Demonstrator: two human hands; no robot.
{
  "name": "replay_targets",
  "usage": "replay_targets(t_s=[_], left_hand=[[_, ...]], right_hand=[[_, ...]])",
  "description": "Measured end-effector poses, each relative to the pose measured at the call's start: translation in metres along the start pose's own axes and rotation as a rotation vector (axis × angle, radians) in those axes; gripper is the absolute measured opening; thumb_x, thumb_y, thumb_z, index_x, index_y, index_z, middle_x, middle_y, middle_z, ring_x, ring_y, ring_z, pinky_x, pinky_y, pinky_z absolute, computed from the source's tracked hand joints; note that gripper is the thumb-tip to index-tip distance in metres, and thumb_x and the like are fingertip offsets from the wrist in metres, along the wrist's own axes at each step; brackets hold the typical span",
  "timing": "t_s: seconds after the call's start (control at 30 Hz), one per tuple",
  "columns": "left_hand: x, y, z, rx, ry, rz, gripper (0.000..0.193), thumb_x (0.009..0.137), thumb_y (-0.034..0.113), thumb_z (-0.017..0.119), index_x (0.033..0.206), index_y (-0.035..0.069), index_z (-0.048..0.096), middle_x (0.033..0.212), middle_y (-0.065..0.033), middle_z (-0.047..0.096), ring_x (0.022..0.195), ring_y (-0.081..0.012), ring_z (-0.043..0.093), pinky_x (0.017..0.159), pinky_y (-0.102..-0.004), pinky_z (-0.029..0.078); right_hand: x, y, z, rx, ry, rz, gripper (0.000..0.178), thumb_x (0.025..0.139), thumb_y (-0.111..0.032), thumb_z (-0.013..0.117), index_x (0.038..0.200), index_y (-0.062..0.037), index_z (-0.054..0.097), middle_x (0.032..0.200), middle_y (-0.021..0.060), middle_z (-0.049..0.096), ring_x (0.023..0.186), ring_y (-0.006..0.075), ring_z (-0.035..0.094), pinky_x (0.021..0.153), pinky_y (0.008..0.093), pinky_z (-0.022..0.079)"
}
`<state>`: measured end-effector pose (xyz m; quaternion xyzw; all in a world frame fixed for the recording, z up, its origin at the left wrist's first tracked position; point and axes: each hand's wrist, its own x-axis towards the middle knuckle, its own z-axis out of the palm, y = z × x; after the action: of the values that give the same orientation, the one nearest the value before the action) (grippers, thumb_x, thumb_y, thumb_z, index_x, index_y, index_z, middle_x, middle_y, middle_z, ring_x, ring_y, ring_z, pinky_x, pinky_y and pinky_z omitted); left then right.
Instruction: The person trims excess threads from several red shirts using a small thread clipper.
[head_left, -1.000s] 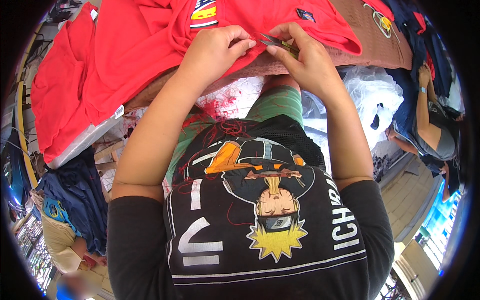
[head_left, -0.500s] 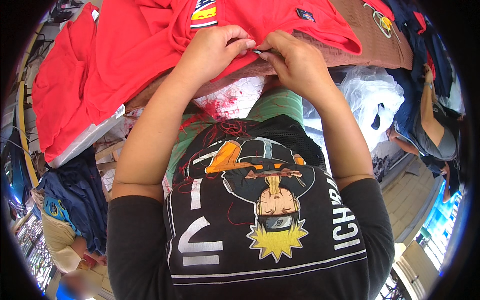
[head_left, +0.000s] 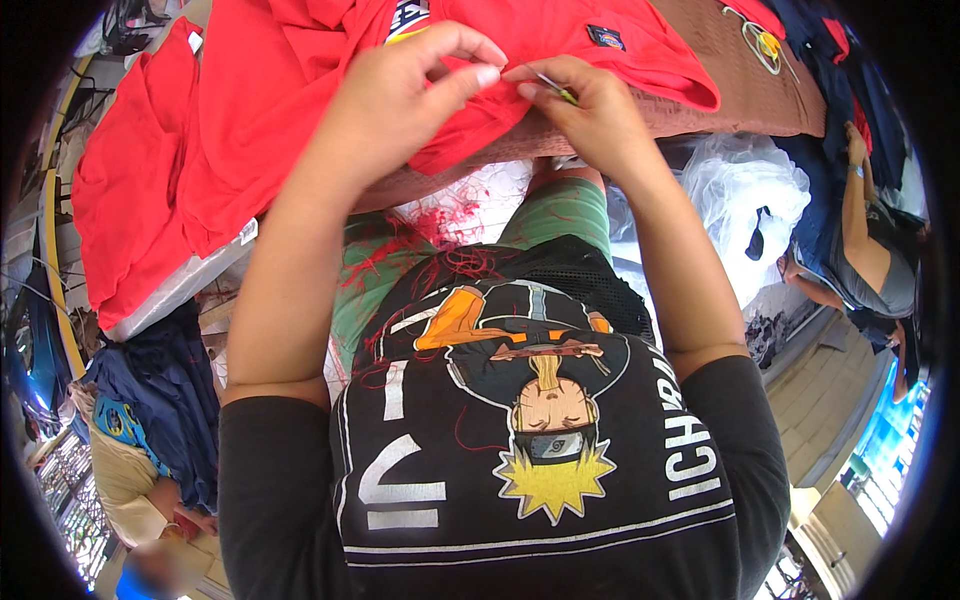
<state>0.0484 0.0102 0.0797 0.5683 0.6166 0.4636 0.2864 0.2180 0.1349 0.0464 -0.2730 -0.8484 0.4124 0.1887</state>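
Observation:
A red garment [head_left: 270, 130] lies across the brown-covered surface in front of me, with a small dark patch [head_left: 606, 37] sewn on its right part. My left hand [head_left: 425, 85] is lifted over the garment, thumb and forefinger nearly together; whatever they pinch is too small to make out. Close beside it, my right hand [head_left: 590, 105] is closed around a small thin tool [head_left: 553, 86] with a metal shaft and a yellow-green end. Its fingertips are near the garment's lower edge. Loose red threads [head_left: 440, 225] lie below, on my lap and shirt.
The brown cover [head_left: 740, 90] shows at the right, with a yellow and white cord bundle [head_left: 768, 45] on it. Clear plastic [head_left: 745, 190] is heaped beside my right arm. Dark blue cloth [head_left: 160, 390] lies at the left. Another person [head_left: 870, 240] is at the far right, another at lower left.
My left hand has risen and come away from the garment's edge. The right hand has turned, so more of the thin tool shows. The garment's edge has dropped slightly.

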Motion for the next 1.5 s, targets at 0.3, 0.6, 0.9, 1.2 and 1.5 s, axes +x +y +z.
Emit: replay_targets(t_s=[0.3, 0.6, 0.9, 1.2, 1.5], left_hand=[[-0.009, -0.029, 0.041, 0.17, 0.071, -0.153, 0.042, 0.078, 0.008, 0.074, 0.117, 0.005, 0.057, 0.097, -0.0064, 0.066, 0.067, -0.0078, 0.059, 0.063, -0.0237, 0.049], [-0.009, -0.033, 0.034, 0.169, 0.065, -0.095, 0.018, 0.081, 0.019, 0.071, 0.094, 0.007, 0.07, 0.085, -0.0088, 0.065, 0.075, -0.0195, 0.065, 0.068, -0.0322, 0.051], [-0.019, -0.026, 0.039, 0.444, 0.057, -0.038, 0.016, 0.085, 0.015, 0.068, 0.095, 0.002, 0.068, 0.086, -0.0091, 0.069, 0.079, -0.0129, 0.068, 0.069, -0.029, 0.052], [-0.017, -0.035, 0.03, -0.1, -0.019, -0.266, 0.018, 0.095, 0.008, 0.054, 0.108, -0.002, 0.062, 0.098, -0.0084, 0.069, 0.087, -0.0159, 0.069, 0.076, -0.0256, 0.055], [-0.016, -0.038, 0.035, -0.109, 0.044, -0.245, 0.016, 0.096, 0.012, 0.054, 0.107, 0.001, 0.059, 0.091, -0.0084, 0.068, 0.081, -0.0151, 0.069, 0.072, -0.0259, 0.055]], right_hand=[[0.004, 0.016, 0.006, 0.105, -0.089, 0.06, 0.018, 0.086, -0.019, 0.066, 0.093, -0.003, 0.065, 0.079, 0.0088, 0.066, 0.073, 0.0149, 0.06, 0.069, 0.0305, 0.047], [-0.003, 0.004, -0.004, 0.231, -0.091, 0.03, 0.015, 0.09, -0.016, 0.061, 0.095, -0.0014, 0.06, 0.079, 0.0089, 0.066, 0.074, 0.0142, 0.06, 0.069, 0.0292, 0.047], [-0.009, -0.003, 0.002, 0.124, -0.142, -0.024, 0.023, 0.087, -0.016, 0.064, 0.105, -0.0016, 0.06, 0.086, 0.0148, 0.065, 0.077, 0.0206, 0.063, 0.071, 0.0324, 0.048], [-0.016, 0.005, -0.007, 0.16, -0.212, -0.055, 0.021, 0.089, -0.014, 0.062, 0.106, -0.0019, 0.059, 0.088, 0.0128, 0.066, 0.08, 0.0205, 0.062, 0.073, 0.0326, 0.048], [-0.016, -0.003, -0.014, -0.057, -0.249, -0.149, 0.015, 0.092, -0.012, 0.059, 0.104, -0.0034, 0.061, 0.078, 0.0045, 0.058, 0.072, 0.0109, 0.054, 0.066, 0.0289, 0.046]])
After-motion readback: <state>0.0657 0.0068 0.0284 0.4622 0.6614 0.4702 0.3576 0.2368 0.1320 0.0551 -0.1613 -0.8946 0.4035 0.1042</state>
